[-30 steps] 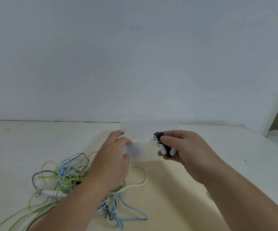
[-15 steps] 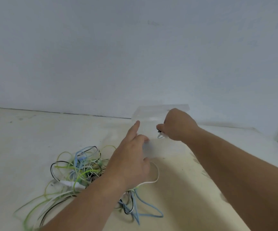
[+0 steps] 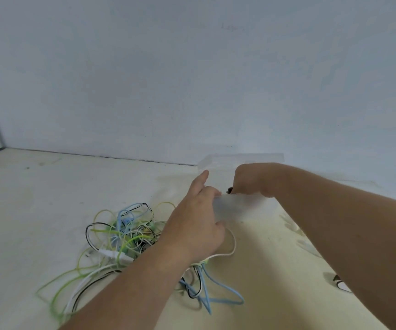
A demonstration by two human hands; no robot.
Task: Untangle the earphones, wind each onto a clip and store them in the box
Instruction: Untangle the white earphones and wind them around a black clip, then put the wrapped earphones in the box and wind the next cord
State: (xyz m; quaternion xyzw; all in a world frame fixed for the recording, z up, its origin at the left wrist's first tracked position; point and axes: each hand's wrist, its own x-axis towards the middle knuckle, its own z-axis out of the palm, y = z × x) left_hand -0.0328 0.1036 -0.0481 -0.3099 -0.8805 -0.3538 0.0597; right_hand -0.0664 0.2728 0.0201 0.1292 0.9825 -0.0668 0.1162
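Right hand (image 3: 251,179) moved into box (image 3: 244,208), pinching clip (image 3: 229,189), left hand (image 3: 192,225) gripping its wall

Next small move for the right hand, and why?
Probably let go of the clip into the clear box: the right hand pinches it over the box, and the left hand holds the box's near wall.

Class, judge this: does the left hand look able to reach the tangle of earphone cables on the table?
Probably yes: the tangle lies uncovered beside the left hand, nothing between, though that hand now holds the clear box.
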